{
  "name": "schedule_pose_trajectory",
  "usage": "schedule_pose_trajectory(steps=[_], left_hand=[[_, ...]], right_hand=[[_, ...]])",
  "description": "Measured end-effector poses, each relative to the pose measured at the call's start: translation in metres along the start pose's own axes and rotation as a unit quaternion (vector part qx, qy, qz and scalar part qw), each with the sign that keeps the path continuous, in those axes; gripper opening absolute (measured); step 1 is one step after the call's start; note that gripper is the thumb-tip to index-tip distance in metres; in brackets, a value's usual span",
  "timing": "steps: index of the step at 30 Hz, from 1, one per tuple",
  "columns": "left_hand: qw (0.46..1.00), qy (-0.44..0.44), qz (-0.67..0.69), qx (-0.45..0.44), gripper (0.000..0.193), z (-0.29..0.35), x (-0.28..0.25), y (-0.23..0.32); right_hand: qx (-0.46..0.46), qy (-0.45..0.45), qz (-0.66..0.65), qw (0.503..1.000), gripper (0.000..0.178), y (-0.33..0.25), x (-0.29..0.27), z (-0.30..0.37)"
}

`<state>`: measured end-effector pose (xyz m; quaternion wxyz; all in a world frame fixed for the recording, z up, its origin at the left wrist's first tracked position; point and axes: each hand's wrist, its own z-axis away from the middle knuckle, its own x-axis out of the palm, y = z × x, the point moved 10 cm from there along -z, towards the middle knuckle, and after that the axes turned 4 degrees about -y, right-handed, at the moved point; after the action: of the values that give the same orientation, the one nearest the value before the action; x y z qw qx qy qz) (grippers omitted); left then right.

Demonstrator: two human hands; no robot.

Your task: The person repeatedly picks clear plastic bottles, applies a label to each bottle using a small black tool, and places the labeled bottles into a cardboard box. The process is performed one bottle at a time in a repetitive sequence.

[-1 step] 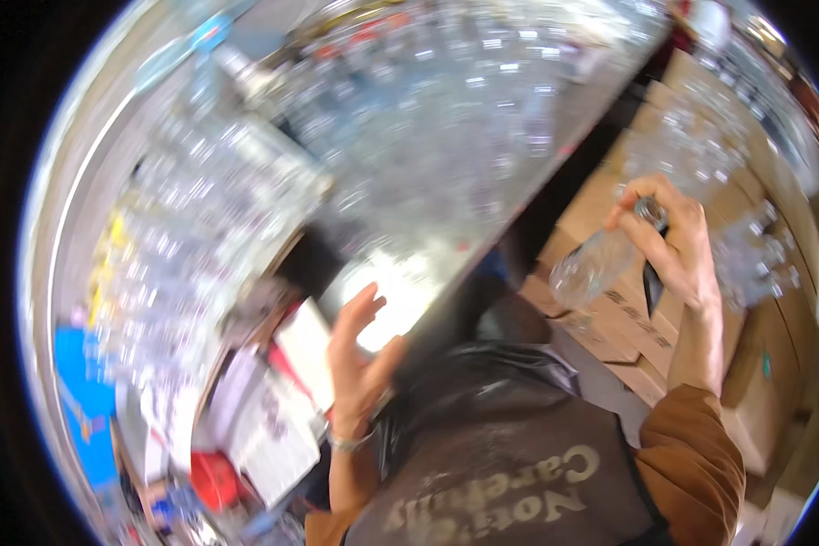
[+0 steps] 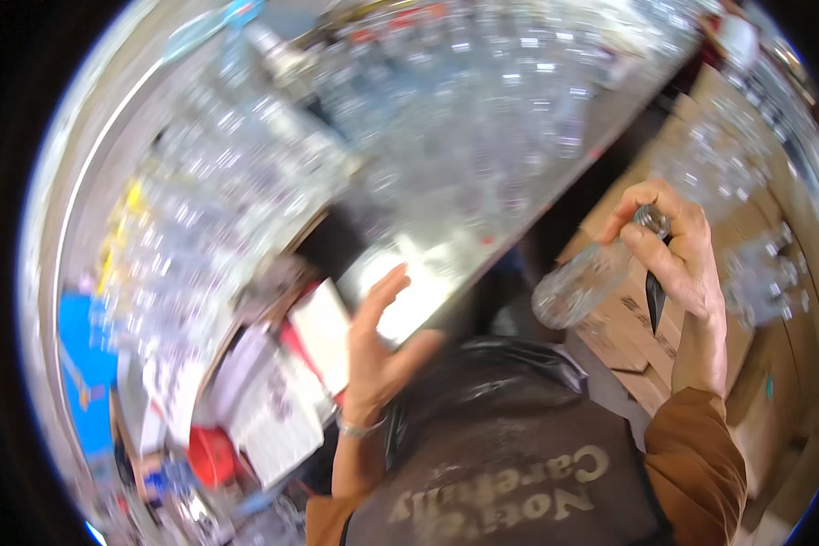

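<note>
My right hand [image 2: 678, 250] grips a clear bottle [image 2: 578, 289] by its neck. The bottle tilts, with its mouth by my fingers and its base toward the lower left. A thin, dark pointed object [image 2: 655, 300] sticks out below the same hand; I cannot tell its kind. My left hand [image 2: 378, 359] is raised near the bright edge of the worktable [image 2: 537, 214], thumb and fingers apart, holding nothing. Many clear bottles [image 2: 464, 118] stand close together on that table, blurred by motion.
More clear bottles [image 2: 200, 209] crowd the left side. Cardboard boxes [image 2: 642, 314] lie at the right, with clear bottles [image 2: 714, 150] on top. Papers [image 2: 278, 409] and a red container [image 2: 212, 455] sit at the lower left, near a blue panel [image 2: 86, 364]. A dark apron covers my front.
The surroundings have shifted slightly rightward in view. My left hand appears a little farther right and higher. The bottle in my right hand now leans a little flatter.
</note>
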<state>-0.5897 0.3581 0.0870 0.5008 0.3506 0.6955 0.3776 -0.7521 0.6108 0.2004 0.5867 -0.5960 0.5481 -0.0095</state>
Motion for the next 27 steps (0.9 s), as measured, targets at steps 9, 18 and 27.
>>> schedule_pose_trajectory(steps=[9,18,27], left_hand=[[0.959,0.184,0.185,-0.106,0.070,0.066,-0.086,-0.045],[0.919,0.309,0.179,-0.165,0.066,0.112,-0.117,-0.121],[0.932,0.236,-0.261,-0.088,0.097,0.114,-0.100,-0.047]], right_hand=[[-0.054,-0.180,-0.453,0.872,0.042,-0.099,0.246,-0.121],[-0.128,-0.230,-0.226,0.938,0.052,-0.096,0.345,-0.046],[0.010,-0.311,-0.273,0.910,0.050,-0.069,0.363,-0.036]])
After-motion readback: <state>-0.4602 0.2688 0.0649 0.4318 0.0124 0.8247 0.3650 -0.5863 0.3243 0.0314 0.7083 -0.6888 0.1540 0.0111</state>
